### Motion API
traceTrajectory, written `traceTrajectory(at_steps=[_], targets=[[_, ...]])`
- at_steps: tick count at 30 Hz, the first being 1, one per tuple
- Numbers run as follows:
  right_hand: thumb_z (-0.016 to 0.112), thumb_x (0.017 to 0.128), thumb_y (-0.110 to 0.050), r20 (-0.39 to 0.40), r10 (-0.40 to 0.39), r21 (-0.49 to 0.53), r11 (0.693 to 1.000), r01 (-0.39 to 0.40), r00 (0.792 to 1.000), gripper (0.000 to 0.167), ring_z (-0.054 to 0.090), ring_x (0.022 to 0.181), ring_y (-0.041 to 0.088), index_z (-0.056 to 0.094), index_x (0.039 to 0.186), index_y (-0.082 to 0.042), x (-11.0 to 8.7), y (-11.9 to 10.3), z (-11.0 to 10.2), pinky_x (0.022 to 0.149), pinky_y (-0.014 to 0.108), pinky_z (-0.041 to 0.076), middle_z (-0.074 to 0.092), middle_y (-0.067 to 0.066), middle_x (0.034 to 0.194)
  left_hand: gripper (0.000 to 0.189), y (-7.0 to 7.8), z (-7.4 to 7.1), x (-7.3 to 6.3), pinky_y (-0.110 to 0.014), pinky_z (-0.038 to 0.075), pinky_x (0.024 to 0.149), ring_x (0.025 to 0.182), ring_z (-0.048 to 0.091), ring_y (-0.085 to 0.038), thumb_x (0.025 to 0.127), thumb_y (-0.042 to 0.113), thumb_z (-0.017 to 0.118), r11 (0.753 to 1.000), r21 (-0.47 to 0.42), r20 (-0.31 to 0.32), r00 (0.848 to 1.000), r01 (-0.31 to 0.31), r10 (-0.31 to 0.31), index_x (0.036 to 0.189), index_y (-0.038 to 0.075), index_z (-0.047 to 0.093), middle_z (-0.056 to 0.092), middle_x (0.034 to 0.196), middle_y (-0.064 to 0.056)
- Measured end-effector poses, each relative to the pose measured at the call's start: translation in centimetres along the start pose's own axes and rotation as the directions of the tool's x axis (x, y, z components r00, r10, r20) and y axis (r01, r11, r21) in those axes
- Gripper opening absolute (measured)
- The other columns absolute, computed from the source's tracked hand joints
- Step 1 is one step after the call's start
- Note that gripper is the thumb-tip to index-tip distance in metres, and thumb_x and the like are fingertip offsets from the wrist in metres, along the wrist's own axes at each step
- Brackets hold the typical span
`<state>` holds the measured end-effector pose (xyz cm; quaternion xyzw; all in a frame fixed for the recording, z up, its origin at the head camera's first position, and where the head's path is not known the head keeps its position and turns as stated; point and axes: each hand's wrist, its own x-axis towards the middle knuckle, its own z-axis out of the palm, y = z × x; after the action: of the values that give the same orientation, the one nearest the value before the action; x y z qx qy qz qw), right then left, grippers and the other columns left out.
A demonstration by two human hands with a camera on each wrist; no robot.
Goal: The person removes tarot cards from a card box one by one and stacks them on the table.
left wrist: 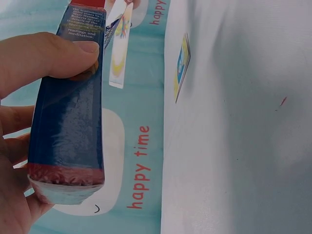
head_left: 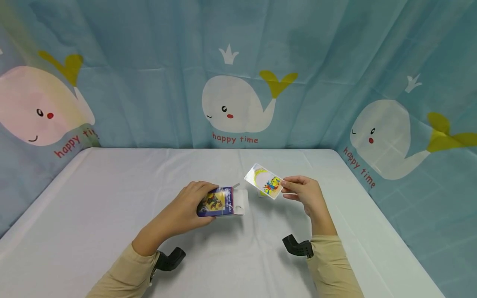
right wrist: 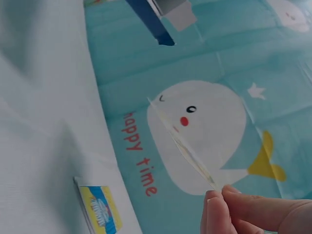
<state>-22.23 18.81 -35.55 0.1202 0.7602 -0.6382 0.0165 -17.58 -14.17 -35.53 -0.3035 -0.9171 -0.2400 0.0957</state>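
Observation:
My left hand (head_left: pixel 191 207) grips a dark blue and purple card box (head_left: pixel 220 201) with a picture on its front, its thumb along one narrow side. The box's flap end stands open toward the right. Between right thumb and fingers, my right hand (head_left: pixel 303 192) pinches a white card (head_left: pixel 262 180) by its corner; it bears a yellow arc and a colourful figure. In the right wrist view this card is almost edge-on. Beneath it on the table lies a small yellow and blue card stack (right wrist: pixel 101 209), mostly hidden by the held card in the head view.
A white cloth covers the table (head_left: pixel 130 178). Behind and along the sides hangs a light blue curtain (head_left: pixel 149 103) printed with whales. Black wrist mounts (head_left: pixel 298 246) stick out from both beige sleeves (head_left: pixel 331 265).

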Motion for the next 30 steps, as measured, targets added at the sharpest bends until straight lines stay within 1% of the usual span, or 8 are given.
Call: traceTrajectory(at_steps=[7,11,16,19,25,30], targets=[[0.069,0.092,-0.008,0.001,0.045,0.077,0.996,-0.045,0.999,0.034,0.070,0.067,0.006,0.062,0.119,0.011,0.7,1.1,0.5,0.065,0.021,0.058,0.070,-0.001,0.080,0.069,0.1,0.0,0.0,-0.048,0.045,0.097,0.117,0.054,-0.027,0.076,0.023,0.084,1.000,0.000,0.007,1.000,0.005,-0.005,0.135,0.003,0.056,0.059,0.131,-0.011],[0.068,0.092,-0.003,0.004,0.070,0.127,0.989,-0.070,0.998,0.032,0.070,0.065,0.007,0.060,0.118,0.012,1.1,1.8,0.7,0.064,0.021,0.058,0.069,0.000,0.076,0.068,0.0,0.1,0.0,-0.048,0.045,0.096,0.117,0.054,-0.026,0.076,0.023,0.084,1.000,0.003,0.007,1.000,0.001,-0.001,0.135,0.004,0.056,0.059,0.131,-0.010],[0.068,0.090,-0.001,0.003,0.113,0.157,0.981,-0.112,0.994,0.031,0.069,0.064,0.007,0.059,0.117,0.013,1.6,2.5,1.1,0.063,0.020,0.057,0.069,0.001,0.074,0.068,0.0,0.2,0.0,-0.048,0.046,0.096,0.116,0.054,-0.026,0.076,0.024,0.084,1.000,0.004,0.006,1.000,-0.003,0.003,0.135,0.004,0.056,0.059,0.131,-0.010],[0.069,0.090,-0.003,-0.001,0.139,0.166,0.977,-0.137,0.990,0.032,0.069,0.065,0.007,0.060,0.117,0.012,1.6,2.7,1.3,0.062,0.019,0.057,0.069,0.001,0.074,0.068,0.0,0.2,0.0,-0.048,0.045,0.097,0.117,0.054,-0.026,0.076,0.024,0.084,1.000,0.004,0.010,1.000,0.002,-0.002,0.135,0.004,0.056,0.059,0.131,-0.010],[0.067,0.091,-0.002,0.003,0.135,0.228,0.965,-0.132,0.991,0.029,0.069,0.065,0.007,0.059,0.115,0.012,1.7,3.3,1.6,0.063,0.018,0.057,0.069,0.001,0.073,0.069,0.0,0.3,0.1,-0.048,0.045,0.097,0.118,0.053,-0.027,0.076,0.024,0.084,1.000,0.003,0.018,1.000,0.008,-0.008,0.136,0.004,0.055,0.058,0.133,-0.010],[0.067,0.091,-0.001,-0.010,0.148,0.248,0.959,-0.141,0.989,0.028,0.070,0.064,0.007,0.059,0.115,0.012,2.0,3.7,1.7,0.063,0.018,0.056,0.070,0.001,0.072,0.070,-0.1,0.4,0.0,-0.049,0.045,0.098,0.118,0.053,-0.027,0.076,0.024,0.084,1.000,0.002,0.021,1.000,0.007,-0.007,0.136,0.004,0.055,0.058,0.133,-0.011]])
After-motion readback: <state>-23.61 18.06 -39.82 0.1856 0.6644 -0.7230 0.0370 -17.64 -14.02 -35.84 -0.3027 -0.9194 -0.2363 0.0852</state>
